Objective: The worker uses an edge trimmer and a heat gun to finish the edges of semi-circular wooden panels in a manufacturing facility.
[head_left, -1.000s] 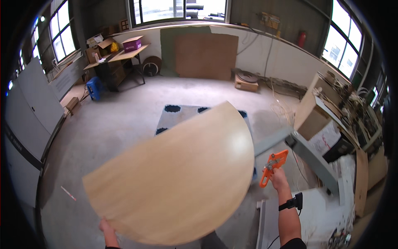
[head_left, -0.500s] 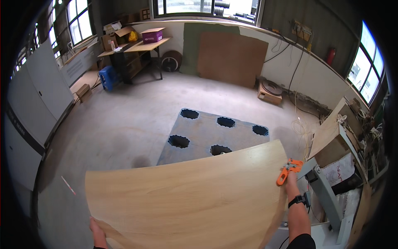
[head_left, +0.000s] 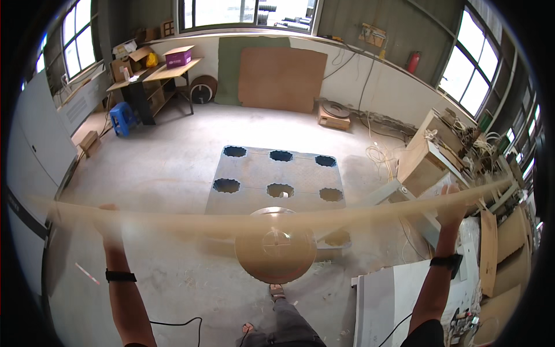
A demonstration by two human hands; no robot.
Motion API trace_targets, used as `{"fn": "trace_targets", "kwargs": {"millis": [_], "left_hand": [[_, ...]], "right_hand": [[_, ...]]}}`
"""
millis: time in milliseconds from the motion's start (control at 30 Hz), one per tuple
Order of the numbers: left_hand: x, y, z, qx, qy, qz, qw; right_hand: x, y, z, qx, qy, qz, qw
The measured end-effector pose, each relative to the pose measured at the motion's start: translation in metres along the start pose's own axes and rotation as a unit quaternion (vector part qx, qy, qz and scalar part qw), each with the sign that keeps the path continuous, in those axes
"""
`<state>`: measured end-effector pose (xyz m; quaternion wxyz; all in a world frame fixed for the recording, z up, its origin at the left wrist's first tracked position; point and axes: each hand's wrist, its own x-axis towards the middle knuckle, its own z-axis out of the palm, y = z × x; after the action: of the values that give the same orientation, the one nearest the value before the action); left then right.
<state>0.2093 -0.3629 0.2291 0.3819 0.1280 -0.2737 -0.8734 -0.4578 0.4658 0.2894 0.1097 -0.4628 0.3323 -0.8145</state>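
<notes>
A long light wood-grain board stretches across in front of me, seen almost edge-on and smeared by motion. My left hand is closed round it toward its left end. Toward the right end my right hand grips it too, its fingers blurred. Both wrists carry dark bands. Below the board's middle is a round tan disc with a pale rim and a cross mark at its centre. The board partly covers it.
Ahead on the floor lies a grey pallet with dark scalloped holes. A pale flat-topped stand and a wooden box are on the right. Grey cabinets line the left. A black cable runs near my feet.
The board has gone from showing its broad face to nearly edge-on. Both hands have risen, and the view has swung right. The orange tool near my right hand no longer shows; the disc has come into sight.
</notes>
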Motion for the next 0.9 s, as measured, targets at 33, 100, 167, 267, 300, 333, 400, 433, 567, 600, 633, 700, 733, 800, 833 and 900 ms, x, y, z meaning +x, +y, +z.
{"fn": "trace_targets", "kwargs": {"millis": [33, 100, 167, 267, 300, 333, 400, 433, 567, 600, 633, 700, 733, 800, 833, 900], "left_hand": [[-0.014, 0.0, 0.016, -0.073, -0.267, -0.32, 0.906], [-0.033, -0.044, -0.089, -0.083, 0.009, 0.209, 0.974], [-0.06, -0.13, -0.089, 0.064, 0.185, 0.15, 0.969], [-0.147, -0.239, -0.105, 0.197, 0.272, -0.002, 0.942], [-0.179, -0.274, -0.111, 0.233, 0.29, -0.052, 0.927], [-0.211, -0.306, -0.111, 0.272, 0.307, -0.108, 0.905], [-0.262, -0.362, -0.108, 0.335, 0.319, -0.196, 0.865], [-0.277, -0.379, -0.103, 0.369, 0.311, -0.225, 0.846], [-0.316, -0.418, -0.083, 0.493, 0.256, -0.295, 0.778], [-0.321, -0.423, -0.08, 0.519, 0.235, -0.305, 0.763], [-0.324, -0.428, -0.074, 0.545, 0.217, -0.31, 0.748], [-0.328, -0.436, -0.065, 0.592, 0.171, -0.319, 0.72], [-0.33, -0.439, -0.059, 0.615, 0.146, -0.32, 0.706], [-0.331, -0.44, -0.044, 0.659, 0.076, -0.31, 0.681], [-0.33, -0.439, -0.036, 0.679, 0.034, -0.298, 0.67], [-0.323, -0.434, -0.017, 0.716, -0.077, -0.251, 0.647]], "right_hand": [[-0.025, 0.073, 0.044, -0.083, 0.206, -0.199, 0.954], [-0.054, 0.111, 0.082, -0.027, 0.272, -0.112, 0.955], [-0.107, 0.135, 0.083, -0.009, 0.331, -0.046, 0.943], [-0.181, 0.188, 0.074, 0.024, 0.419, 0.021, 0.907], [-0.206, 0.213, 0.071, 0.038, 0.446, 0.044, 0.893], [-0.234, 0.236, 0.068, 0.049, 0.474, 0.066, 0.877], [-0.282, 0.277, 0.059, 0.068, 0.522, 0.101, 0.844], [-0.305, 0.294, 0.055, 0.077, 0.544, 0.114, 0.828], [-0.386, 0.338, 0.046, 0.109, 0.613, 0.14, 0.77], [-0.402, 0.345, 0.043, 0.117, 0.626, 0.141, 0.758], [-0.416, 0.352, 0.042, 0.123, 0.637, 0.139, 0.748], [-0.447, 0.358, 0.041, 0.138, 0.657, 0.131, 0.729], [-0.464, 0.359, 0.041, 0.135, 0.666, 0.126, 0.723], [-0.48, 0.349, 0.039, 0.148, 0.674, 0.111, 0.715], [-0.482, 0.341, 0.036, 0.163, 0.674, 0.102, 0.713], [-0.497, 0.316, 0.037, 0.178, 0.673, 0.076, 0.714]]}}
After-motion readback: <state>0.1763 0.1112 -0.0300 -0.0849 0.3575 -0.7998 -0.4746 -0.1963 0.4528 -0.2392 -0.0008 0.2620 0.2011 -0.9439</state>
